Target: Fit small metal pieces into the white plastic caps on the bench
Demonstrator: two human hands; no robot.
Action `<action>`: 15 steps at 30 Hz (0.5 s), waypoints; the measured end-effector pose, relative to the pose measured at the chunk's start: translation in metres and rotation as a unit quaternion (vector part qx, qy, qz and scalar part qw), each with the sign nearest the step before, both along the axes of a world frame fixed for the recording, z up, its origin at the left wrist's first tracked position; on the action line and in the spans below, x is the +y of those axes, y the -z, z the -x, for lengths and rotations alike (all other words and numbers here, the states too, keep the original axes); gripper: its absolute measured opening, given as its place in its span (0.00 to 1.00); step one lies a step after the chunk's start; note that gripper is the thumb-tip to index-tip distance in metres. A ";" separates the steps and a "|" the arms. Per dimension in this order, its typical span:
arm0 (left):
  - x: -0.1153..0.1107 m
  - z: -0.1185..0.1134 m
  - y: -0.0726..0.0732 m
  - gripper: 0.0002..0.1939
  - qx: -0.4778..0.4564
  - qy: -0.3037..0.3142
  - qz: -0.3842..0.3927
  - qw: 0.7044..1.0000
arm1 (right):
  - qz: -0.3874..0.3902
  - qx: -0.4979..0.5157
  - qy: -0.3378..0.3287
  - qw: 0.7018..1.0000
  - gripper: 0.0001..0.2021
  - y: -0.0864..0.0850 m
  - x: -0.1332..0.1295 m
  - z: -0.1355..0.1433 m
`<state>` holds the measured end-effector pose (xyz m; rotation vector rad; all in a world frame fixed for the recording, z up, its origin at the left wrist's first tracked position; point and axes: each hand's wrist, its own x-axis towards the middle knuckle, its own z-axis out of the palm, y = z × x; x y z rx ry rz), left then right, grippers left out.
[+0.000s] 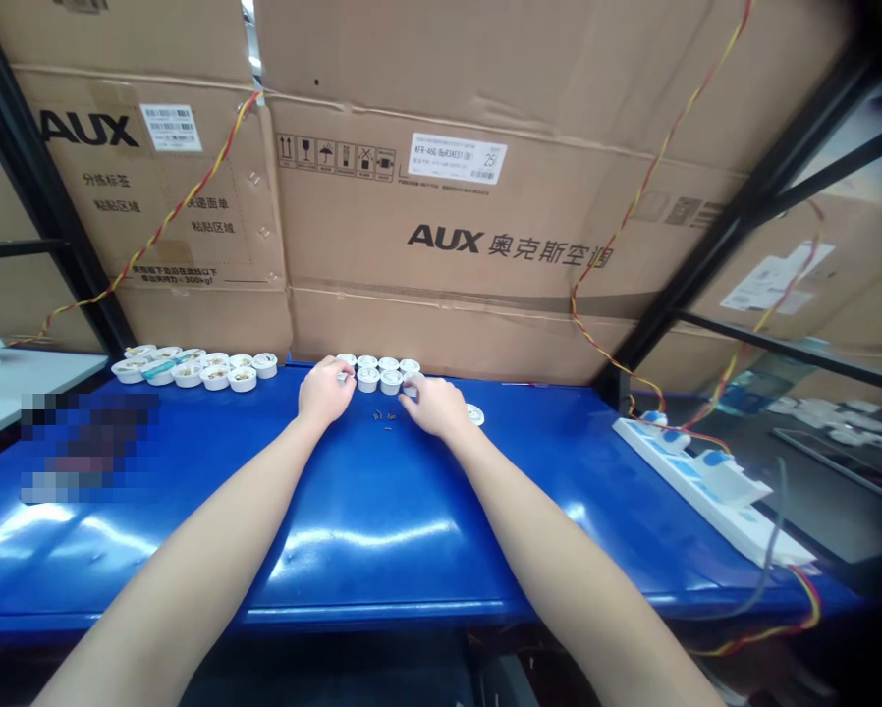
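Two short rows of small white round cups stand together near the back of the blue tabletop. My left hand is at the left end of the front row, with its fingers curled on the cup there. At the right end, the fingers of my right hand close on another white cup. Both of those cups are partly hidden by my fingers. Several tiny dark screw-like pieces lie on the table between my hands. Just right of my right hand is a white round cup or lid.
A group of white cups with small contents stands at the back left, a teal pen-like tool across it. Cardboard walls the back. On the right lies a white power strip with yellow-red wires. A blurred object lies left.
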<state>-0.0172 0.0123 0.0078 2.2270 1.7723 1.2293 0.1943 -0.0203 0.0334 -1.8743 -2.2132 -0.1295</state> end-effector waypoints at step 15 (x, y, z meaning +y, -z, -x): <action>0.001 -0.001 0.004 0.11 -0.054 -0.036 -0.029 0.997 | 0.149 -0.057 0.032 0.987 0.19 -0.021 -0.003 -0.033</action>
